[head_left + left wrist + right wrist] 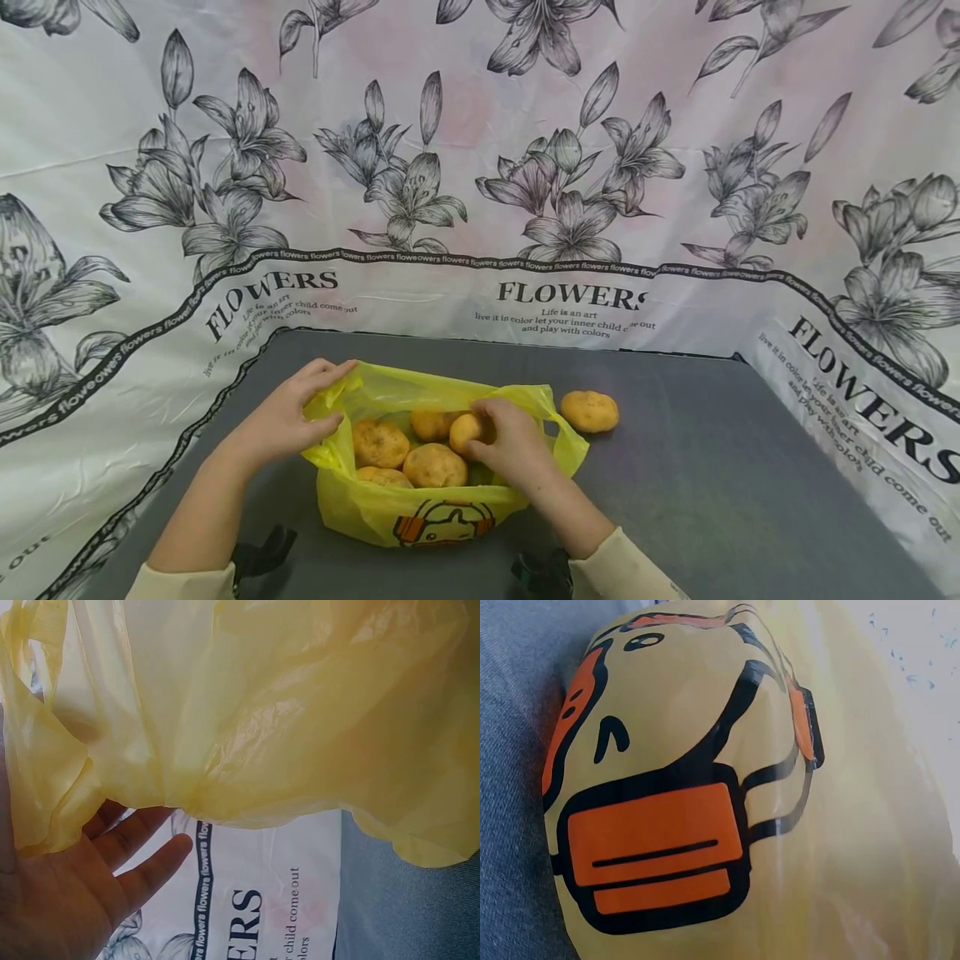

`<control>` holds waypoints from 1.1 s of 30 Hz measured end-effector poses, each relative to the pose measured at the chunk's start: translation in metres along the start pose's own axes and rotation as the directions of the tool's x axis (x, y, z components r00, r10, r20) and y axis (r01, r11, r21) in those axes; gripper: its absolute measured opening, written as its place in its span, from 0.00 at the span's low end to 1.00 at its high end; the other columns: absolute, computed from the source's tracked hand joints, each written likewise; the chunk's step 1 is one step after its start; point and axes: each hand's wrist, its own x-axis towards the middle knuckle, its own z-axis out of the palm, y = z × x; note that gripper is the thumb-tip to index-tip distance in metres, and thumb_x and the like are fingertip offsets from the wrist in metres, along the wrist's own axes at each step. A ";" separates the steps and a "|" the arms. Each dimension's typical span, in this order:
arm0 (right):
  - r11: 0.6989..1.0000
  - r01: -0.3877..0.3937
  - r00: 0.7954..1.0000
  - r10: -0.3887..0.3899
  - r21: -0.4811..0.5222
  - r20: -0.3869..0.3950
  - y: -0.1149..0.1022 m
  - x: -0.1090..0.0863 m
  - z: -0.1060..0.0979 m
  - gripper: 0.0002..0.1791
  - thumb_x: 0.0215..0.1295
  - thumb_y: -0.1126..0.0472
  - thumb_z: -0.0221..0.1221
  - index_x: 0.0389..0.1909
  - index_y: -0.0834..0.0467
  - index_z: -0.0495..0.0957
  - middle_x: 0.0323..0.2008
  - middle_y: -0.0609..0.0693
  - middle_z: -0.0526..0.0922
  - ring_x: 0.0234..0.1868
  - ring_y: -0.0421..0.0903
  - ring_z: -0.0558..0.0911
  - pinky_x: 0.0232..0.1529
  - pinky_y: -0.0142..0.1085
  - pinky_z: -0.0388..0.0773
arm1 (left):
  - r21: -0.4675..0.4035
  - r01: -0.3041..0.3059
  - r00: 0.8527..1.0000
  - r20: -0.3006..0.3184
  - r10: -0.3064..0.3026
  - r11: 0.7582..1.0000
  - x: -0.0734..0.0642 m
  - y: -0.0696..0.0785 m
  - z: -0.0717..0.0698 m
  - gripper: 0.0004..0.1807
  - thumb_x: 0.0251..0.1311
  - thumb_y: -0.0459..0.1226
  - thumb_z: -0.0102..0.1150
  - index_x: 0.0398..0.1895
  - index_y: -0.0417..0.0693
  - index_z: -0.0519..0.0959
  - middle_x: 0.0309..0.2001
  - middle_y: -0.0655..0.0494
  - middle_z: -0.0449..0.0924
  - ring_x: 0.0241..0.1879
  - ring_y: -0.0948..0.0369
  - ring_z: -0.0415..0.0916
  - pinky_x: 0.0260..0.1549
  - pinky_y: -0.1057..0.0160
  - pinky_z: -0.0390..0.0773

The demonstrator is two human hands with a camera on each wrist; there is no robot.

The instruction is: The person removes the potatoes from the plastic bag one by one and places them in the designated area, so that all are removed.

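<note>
A yellow plastic bag [352, 508] with a cartoon print stands with its mouth spread wide. Several potatoes [435, 467] lie inside it. My left hand [288, 417] holds the bag's left rim, thumb and fingers on either side; in the left wrist view its fingers [154, 874] show below the yellow plastic. Reaching in over the right side, my right hand [517, 446] grips a smaller potato [463, 433] between thumb and fingers. Only the bag's printed front [660, 840] fills the right wrist view, so that hand is hidden there.
One more potato [590, 412] lies on the grey table [720, 483], just right of the bag. White cloth with flower prints [570, 292] hangs around the table's back and sides.
</note>
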 end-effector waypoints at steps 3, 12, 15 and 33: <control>1.000 0.016 1.000 -0.016 -0.022 0.005 0.000 0.000 -0.001 0.28 0.60 0.61 0.73 0.61 0.62 0.79 0.55 0.57 0.82 0.56 0.56 0.80 0.55 0.52 0.77 | -0.003 -0.003 1.000 -0.002 0.003 1.000 -0.001 0.000 0.000 0.36 0.62 0.28 0.63 0.75 0.39 0.67 0.56 0.50 0.72 0.45 0.59 0.68 0.36 0.63 0.76; 0.998 0.029 0.999 -0.030 -0.061 -0.030 -0.003 -0.001 -0.007 0.28 0.61 0.54 0.72 0.61 0.61 0.81 0.51 0.53 0.81 0.48 0.50 0.81 0.48 0.47 0.79 | -0.011 -0.006 1.000 -0.008 0.006 1.000 -0.002 0.001 0.001 0.36 0.61 0.27 0.63 0.75 0.38 0.68 0.55 0.50 0.73 0.45 0.59 0.68 0.36 0.63 0.76; 0.998 0.044 0.997 -0.046 -0.042 -0.060 -0.007 -0.002 -0.011 0.27 0.62 0.53 0.71 0.60 0.60 0.81 0.50 0.54 0.81 0.45 0.49 0.80 0.45 0.45 0.79 | -0.006 0.001 1.000 -0.004 -0.001 1.000 -0.002 0.001 0.001 0.36 0.61 0.28 0.63 0.75 0.38 0.67 0.55 0.50 0.73 0.45 0.59 0.68 0.36 0.63 0.76; 0.912 -0.057 0.998 0.067 0.407 -0.010 -0.024 -0.004 -0.055 0.23 0.75 0.52 0.60 0.66 0.56 0.77 0.53 0.51 0.79 0.52 0.48 0.81 0.56 0.50 0.78 | -0.002 0.027 1.000 0.007 -0.027 1.000 0.000 0.002 -0.001 0.36 0.62 0.28 0.63 0.75 0.41 0.68 0.55 0.52 0.72 0.46 0.58 0.68 0.39 0.62 0.76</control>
